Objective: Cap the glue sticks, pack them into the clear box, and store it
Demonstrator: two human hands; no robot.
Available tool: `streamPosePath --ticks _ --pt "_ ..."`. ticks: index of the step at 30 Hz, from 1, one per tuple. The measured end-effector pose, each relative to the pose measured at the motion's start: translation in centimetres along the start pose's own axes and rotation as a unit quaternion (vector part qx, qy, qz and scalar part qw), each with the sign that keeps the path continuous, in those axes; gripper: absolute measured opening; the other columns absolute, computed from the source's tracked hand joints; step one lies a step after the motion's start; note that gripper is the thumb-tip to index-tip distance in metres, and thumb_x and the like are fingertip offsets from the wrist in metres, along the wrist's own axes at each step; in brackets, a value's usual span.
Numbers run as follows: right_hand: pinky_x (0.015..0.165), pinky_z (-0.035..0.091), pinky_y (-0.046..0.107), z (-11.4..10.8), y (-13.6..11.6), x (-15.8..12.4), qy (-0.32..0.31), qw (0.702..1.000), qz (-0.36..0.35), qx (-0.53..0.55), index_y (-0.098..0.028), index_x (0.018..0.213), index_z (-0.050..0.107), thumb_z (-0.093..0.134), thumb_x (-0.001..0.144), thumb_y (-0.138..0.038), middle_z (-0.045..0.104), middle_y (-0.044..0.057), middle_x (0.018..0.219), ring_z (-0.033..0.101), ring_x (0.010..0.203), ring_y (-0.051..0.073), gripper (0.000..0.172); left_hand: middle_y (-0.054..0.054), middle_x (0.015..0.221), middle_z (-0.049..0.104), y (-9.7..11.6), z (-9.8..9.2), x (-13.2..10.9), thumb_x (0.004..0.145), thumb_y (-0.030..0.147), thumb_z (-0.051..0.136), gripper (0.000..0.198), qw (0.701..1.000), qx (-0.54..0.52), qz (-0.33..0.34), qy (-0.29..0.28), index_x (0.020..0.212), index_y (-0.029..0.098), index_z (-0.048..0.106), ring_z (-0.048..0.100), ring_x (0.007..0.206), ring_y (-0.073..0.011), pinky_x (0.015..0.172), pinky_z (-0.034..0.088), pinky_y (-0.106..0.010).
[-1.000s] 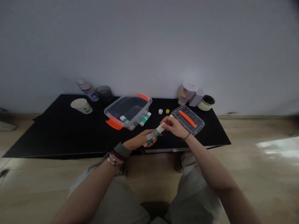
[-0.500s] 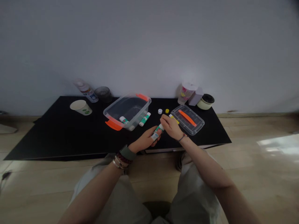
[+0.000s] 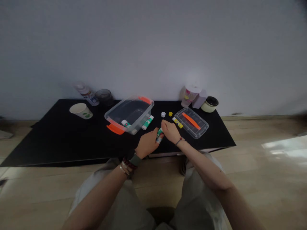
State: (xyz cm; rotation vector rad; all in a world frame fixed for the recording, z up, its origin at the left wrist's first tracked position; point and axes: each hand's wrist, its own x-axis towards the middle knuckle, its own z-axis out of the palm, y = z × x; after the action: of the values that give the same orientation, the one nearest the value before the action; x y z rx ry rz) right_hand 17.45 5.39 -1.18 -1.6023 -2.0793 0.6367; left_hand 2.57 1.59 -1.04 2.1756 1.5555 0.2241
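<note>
A green and white glue stick (image 3: 159,135) is held above the table's front part. My left hand (image 3: 147,143) is wrapped round its body. My right hand (image 3: 170,131) is closed over its upper end, which the fingers hide. Beyond my hands lie a white cap (image 3: 163,114) and a yellow cap (image 3: 170,114). A yellow glue stick (image 3: 177,122) rests just right of my right hand, by the clear lid (image 3: 203,130) with an orange handle. Another green and white glue stick (image 3: 147,122) lies beside the clear box (image 3: 141,119); one more glue stick (image 3: 126,123) is inside it.
On the black table (image 3: 59,137), a paper cup (image 3: 81,111), a spray can (image 3: 86,94) and a dark glass (image 3: 105,97) stand at the left. A clear patterned cup (image 3: 188,96), a pale box (image 3: 199,99) and a cream pot with black lid (image 3: 209,105) stand back right, near the wall.
Both hands have shifted slightly left with the glue stick. My left hand has turned so its back faces up, covering more of the stick. The yellow glue stick shows more fully.
</note>
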Motion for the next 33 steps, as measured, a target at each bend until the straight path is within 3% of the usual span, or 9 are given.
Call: streamPosePath --ticks 6,10,16,19,22,25,28,30,33 --pt "0.058 0.025 0.028 0.7 -0.4 -0.3 -0.013 0.997 0.066 -0.049 -0.021 0.081 0.056 0.037 0.100 -0.020 0.063 0.003 0.076 0.055 0.065 0.016 0.027 -0.015 0.106 0.069 -0.2 0.4 -0.1 0.096 0.036 0.044 0.025 1.000 0.017 0.004 0.016 0.112 0.019 0.052 0.068 0.094 -0.0285 0.074 0.046 -0.032" --pt "0.058 0.027 0.027 0.3 -0.3 -1.0 -0.012 0.998 0.054 0.005 -0.021 0.075 0.053 0.036 0.102 -0.029 0.061 0.001 0.072 0.055 0.064 0.015 0.033 -0.008 0.085 0.066 -1.0 -0.2 0.2 0.095 0.046 0.047 0.028 0.989 -0.139 0.037 -0.029 0.101 0.019 0.054 0.065 0.072 -0.0226 0.066 0.047 -0.031" --pt "0.060 0.030 0.023 -1.9 -0.8 -1.7 0.024 0.987 -0.112 0.109 -0.021 0.071 0.047 0.040 0.099 -0.039 0.048 -0.004 0.060 0.046 0.056 0.011 0.035 0.003 0.070 0.048 -1.5 -1.4 0.2 0.091 0.069 0.039 0.053 0.856 -0.475 0.086 -0.186 0.103 0.019 0.051 0.041 0.045 -0.0079 0.044 0.037 -0.022" --pt "0.061 0.029 0.024 -1.9 -1.0 -1.4 0.032 0.994 -0.088 0.058 -0.021 0.071 0.049 0.042 0.097 -0.032 0.049 -0.003 0.061 0.045 0.057 0.011 0.030 0.002 0.070 0.050 -1.7 -1.1 0.3 0.093 0.065 0.039 0.049 0.896 -0.413 0.099 -0.130 0.098 0.019 0.051 0.044 0.047 -0.0092 0.046 0.039 -0.024" --pt "0.060 0.027 0.025 -0.9 -1.1 -0.9 0.023 1.000 -0.001 -0.010 -0.021 0.073 0.054 0.042 0.096 -0.028 0.056 0.000 0.066 0.049 0.061 0.013 0.027 -0.005 0.080 0.061 -2.0 -0.6 0.5 0.097 0.053 0.038 0.038 0.967 -0.232 0.088 -0.056 0.102 0.019 0.052 0.059 0.061 -0.0174 0.058 0.046 -0.029" --pt "0.058 0.025 0.027 0.1 -1.0 -0.6 0.004 0.997 0.073 -0.036 -0.021 0.075 0.058 0.043 0.097 -0.027 0.062 0.002 0.073 0.053 0.065 0.015 0.027 -0.013 0.098 0.067 -2.1 -0.3 0.6 0.096 0.047 0.043 0.033 0.997 -0.054 0.061 -0.011 0.110 0.019 0.052 0.067 0.083 -0.0279 0.071 0.047 -0.036" --pt "0.058 0.026 0.025 0.2 -0.7 -0.5 -0.009 0.998 0.068 0.001 -0.021 0.072 0.057 0.042 0.099 -0.032 0.061 0.002 0.072 0.053 0.065 0.014 0.032 -0.013 0.100 0.066 -1.9 -0.5 0.4 0.096 0.047 0.042 0.032 0.998 -0.041 0.042 -0.006 0.108 0.020 0.052 0.066 0.085 -0.0282 0.071 0.047 -0.036" --pt "0.058 0.028 0.024 -0.2 -0.5 -0.7 -0.008 0.999 0.024 0.040 -0.021 0.072 0.055 0.042 0.100 -0.039 0.057 0.000 0.067 0.051 0.062 0.013 0.036 -0.008 0.089 0.063 -1.8 -0.8 0.2 0.097 0.051 0.038 0.034 0.986 -0.157 0.034 -0.047 0.105 0.020 0.050 0.063 0.071 -0.0219 0.064 0.047 -0.032" --pt "0.059 0.029 0.023 -1.2 -0.3 -1.2 0.003 0.995 -0.062 0.073 -0.021 0.078 0.055 0.044 0.098 -0.044 0.053 -0.003 0.064 0.048 0.058 0.011 0.033 0.000 0.076 0.053 -1.7 -1.1 -0.1 0.096 0.062 0.032 0.044 0.902 -0.399 0.027 -0.163 0.098 0.021 0.045 0.049 0.052 -0.0120 0.050 0.042 -0.026"
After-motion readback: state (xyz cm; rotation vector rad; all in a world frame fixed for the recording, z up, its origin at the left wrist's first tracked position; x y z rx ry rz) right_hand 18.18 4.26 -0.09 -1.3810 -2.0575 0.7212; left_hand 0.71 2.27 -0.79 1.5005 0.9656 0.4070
